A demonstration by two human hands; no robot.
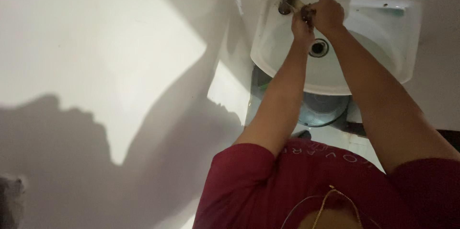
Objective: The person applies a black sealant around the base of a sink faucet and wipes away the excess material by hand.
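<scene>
Both hands meet over the tap (289,3) at the basin's 11 o'clock corner. Right hand (328,14) closed in a fist around a small dark piece at the spout end; left hand (302,23) curled beneath, touching it, grip hidden. Tap: short metal, dull. Basin (378,42): white glazed ceramic, rounded front rim, round metal drain (319,47) just below the hands. Dark bucket (320,109) under the basin at 6 o'clock. Smooth white wall (96,42) at 9 o'clock, open room there.

Single head cam, steep downward tilt over the white sink (268,42). Sink sits top-centre, at arm's reach. No second view.
</scene>
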